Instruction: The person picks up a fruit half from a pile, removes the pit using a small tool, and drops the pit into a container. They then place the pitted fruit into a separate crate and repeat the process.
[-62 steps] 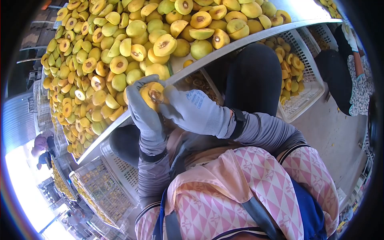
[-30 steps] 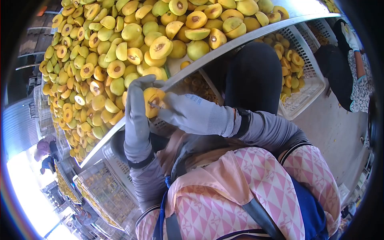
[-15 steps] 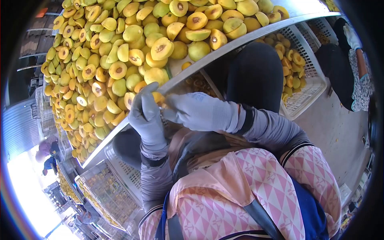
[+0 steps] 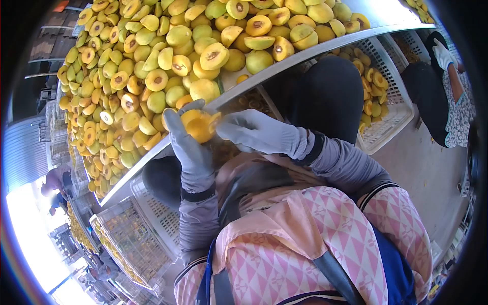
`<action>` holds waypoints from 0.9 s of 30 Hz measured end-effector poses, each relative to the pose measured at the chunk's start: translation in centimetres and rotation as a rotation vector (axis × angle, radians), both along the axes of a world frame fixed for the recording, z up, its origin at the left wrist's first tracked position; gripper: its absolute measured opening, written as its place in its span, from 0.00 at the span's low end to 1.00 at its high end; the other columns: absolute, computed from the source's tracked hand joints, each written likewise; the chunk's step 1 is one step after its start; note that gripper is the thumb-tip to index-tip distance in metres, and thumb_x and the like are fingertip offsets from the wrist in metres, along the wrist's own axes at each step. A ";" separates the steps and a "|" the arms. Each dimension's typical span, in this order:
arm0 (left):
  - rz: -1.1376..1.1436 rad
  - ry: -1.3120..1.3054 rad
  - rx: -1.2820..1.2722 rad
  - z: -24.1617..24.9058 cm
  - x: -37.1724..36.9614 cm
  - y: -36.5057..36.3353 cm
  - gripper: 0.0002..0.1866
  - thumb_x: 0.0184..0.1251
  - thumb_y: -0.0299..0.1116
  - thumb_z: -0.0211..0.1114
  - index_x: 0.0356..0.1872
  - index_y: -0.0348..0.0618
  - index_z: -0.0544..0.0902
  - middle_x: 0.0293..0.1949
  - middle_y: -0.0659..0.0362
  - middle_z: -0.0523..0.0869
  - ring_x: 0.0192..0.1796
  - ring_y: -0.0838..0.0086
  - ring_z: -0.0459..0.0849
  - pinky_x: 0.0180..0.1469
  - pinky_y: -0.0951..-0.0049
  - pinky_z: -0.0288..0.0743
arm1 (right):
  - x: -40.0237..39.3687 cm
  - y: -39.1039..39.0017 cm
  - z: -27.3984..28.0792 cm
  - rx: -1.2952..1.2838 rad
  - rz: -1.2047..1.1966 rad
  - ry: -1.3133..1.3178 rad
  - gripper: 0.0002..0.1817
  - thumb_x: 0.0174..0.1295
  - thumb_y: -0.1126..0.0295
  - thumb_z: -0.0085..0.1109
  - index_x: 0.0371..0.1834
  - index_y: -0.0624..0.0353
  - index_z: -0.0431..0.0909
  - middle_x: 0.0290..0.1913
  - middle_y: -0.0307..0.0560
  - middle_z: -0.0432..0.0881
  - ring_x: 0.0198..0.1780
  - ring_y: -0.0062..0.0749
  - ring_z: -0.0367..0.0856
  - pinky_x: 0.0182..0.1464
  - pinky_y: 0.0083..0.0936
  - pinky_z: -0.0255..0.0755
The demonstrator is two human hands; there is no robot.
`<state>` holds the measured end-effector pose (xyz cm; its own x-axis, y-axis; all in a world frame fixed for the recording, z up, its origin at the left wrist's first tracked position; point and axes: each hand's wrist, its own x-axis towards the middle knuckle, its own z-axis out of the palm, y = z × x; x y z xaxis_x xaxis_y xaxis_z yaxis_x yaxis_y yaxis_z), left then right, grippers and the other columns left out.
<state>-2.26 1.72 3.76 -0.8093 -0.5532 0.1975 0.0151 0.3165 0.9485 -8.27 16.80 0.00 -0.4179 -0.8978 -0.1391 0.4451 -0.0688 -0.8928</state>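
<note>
Yellow fruit (image 4: 200, 127), one cut-open piece with a hollow middle, sits in the left hand (image 4: 190, 155), just below the table rim (image 4: 279, 71). That one hand is half closed, palm and fingers cupped around the piece. The right hand (image 4: 267, 132), also one, has its fingers drawn together, the tips at the fruit's right edge beside a small orange flap (image 4: 215, 121); whether they grip the flap or a tool cannot be told. One heap of fruit (image 4: 147, 81), whole-looking and halved, too many to count, covers most of the table. One fruit-filled crate (image 4: 400, 119) stands beyond the right knee (image 4: 328, 96); one see-through crate (image 4: 147, 239) holding fruit stands at lower left. One co-worker's gloved hand (image 4: 443, 57) shows at far right. Any print on the right glove is too blurred to read. The rim slants from lower left to upper right, near the left fingertips; one bare patch of tabletop (image 4: 229, 81) lies just inside it. Open floor (image 4: 432, 173) spreads right of the right arm.
</note>
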 end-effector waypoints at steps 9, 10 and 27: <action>0.249 -0.209 -0.224 3.9 11.4 -12.7 0.11 0.75 0.29 0.56 0.48 0.36 0.83 0.39 0.53 0.87 0.41 0.65 0.86 0.47 0.68 0.79 | 1.5 0.6 -2.2 0.152 -0.238 1.158 0.17 0.70 0.58 0.59 0.48 0.62 0.74 0.31 0.58 0.83 0.34 0.54 0.85 0.38 0.44 0.77; 0.306 -0.305 -0.346 3.5 13.7 -15.7 0.10 0.73 0.29 0.58 0.47 0.36 0.84 0.39 0.52 0.88 0.42 0.64 0.86 0.48 0.67 0.79 | 1.7 0.6 -1.7 0.214 -0.179 1.058 0.17 0.69 0.58 0.60 0.48 0.61 0.74 0.27 0.55 0.83 0.33 0.54 0.85 0.38 0.45 0.77; -0.074 -0.361 -1.155 -5.3 -10.5 -21.4 0.26 0.63 0.46 0.70 0.58 0.42 0.80 0.48 0.52 0.85 0.52 0.60 0.85 0.55 0.59 0.78 | -0.1 -0.4 0.7 0.263 -0.291 0.925 0.20 0.64 0.61 0.63 0.52 0.63 0.75 0.31 0.57 0.83 0.34 0.52 0.85 0.36 0.42 0.78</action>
